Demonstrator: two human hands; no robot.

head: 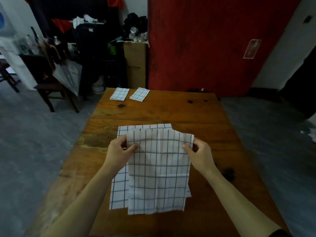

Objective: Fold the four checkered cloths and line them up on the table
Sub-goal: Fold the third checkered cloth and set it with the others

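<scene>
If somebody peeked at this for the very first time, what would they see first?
Probably the big checkered cloth in the middle, held up by its top corners by the left hand and right hand, with another unfolded cloth lying under it. Next, the two folded cloths side by side at the far edge of the wooden table, and the big red wall behind.
</scene>
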